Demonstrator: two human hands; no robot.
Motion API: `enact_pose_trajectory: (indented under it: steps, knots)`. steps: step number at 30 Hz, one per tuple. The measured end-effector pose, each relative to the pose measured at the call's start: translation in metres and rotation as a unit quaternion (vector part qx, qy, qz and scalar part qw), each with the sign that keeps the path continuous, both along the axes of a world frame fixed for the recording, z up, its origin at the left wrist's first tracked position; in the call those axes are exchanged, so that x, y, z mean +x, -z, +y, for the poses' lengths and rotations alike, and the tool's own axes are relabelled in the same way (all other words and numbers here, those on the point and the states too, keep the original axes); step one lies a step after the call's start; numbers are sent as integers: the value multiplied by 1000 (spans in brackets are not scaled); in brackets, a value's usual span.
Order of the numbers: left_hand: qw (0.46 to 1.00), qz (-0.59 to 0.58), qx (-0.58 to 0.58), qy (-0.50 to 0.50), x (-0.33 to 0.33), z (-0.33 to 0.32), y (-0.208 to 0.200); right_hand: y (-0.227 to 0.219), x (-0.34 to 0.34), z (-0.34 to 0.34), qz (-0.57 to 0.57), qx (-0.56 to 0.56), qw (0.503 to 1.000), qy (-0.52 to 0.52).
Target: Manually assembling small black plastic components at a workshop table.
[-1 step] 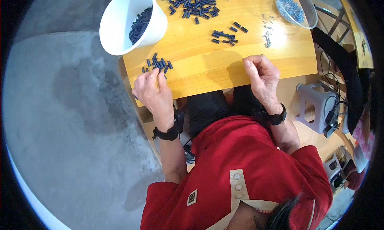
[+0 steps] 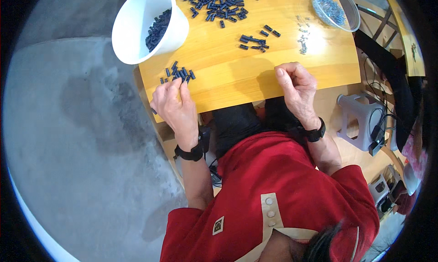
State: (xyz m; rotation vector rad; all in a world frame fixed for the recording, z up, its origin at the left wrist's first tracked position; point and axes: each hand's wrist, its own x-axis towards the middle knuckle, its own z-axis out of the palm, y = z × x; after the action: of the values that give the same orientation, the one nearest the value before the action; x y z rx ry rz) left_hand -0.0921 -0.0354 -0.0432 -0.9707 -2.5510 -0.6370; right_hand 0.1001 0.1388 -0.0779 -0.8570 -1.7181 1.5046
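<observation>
Parts (image 2: pixel 181 73), short, black and tube-like, lie in a small pile near the left edge of the tabletop (image 2: pixel 219 88), right at the fingertips of the left hand (image 2: pixel 175 102). The hands differ. The left one is bent down over the near side of the pile, thumb and fingers drawn nearly together; whether a part sits between them I cannot tell, since the knuckles block the view. The right hand (image 2: pixel 299 86) hangs at the near edge, fingers curled in and thumb close to the forefinger, its hold, if any, hidden too.

To work well here, the left fingers should pinch one part across its narrow width, from the loose rim of the pile rather than its crowded middle, where neighbours would roll along. A light grip should do (these look hard and smooth). Keep the pile clear of the stray cluster (image 2: pixel 258 41) farther in and the heap (image 2: pixel 223 4) beside the tub (image 2: pixel 178 38). Pale bits (image 2: pixel 303 46) near the bowl (image 2: pixel 351 30) look easily scattered, so the right sleeve should pass wide of them.
</observation>
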Motion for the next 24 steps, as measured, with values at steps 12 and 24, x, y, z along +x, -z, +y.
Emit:
enact_pose_trajectory:
  steps: [12,24]
  knots:
    - [998,-5,-50,-37,-11,-5,14,-1,0,0,8,27,1000,-4]
    - [979,-12,11,204,40,80,0,3,-1,0,14,28,1000,-2]
